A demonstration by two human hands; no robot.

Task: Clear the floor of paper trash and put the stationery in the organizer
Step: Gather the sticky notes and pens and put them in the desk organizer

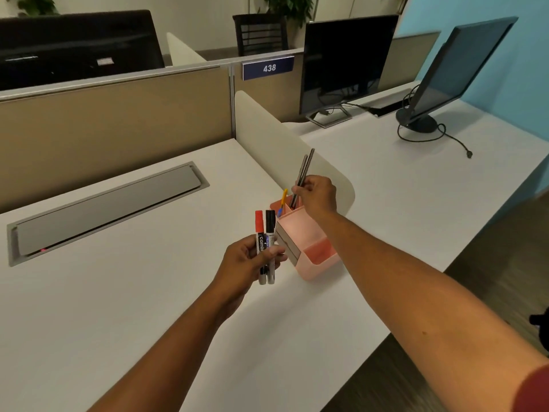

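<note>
A pink desk organizer stands on the white desk beside a rounded divider panel. A pen with a yellow and blue end sticks up from its back left slot. My right hand pinches two thin dark pens upright, their lower tips inside a back slot of the organizer. Just left of the organizer, my left hand grips two markers upright, one with a red cap and one with a black cap. No paper trash is in view.
A grey cable tray lid is set into the white desk at the left. The beige divider panel rises behind the organizer. Two monitors with loose cables stand on the neighbouring desk. Dark floor lies at the lower right.
</note>
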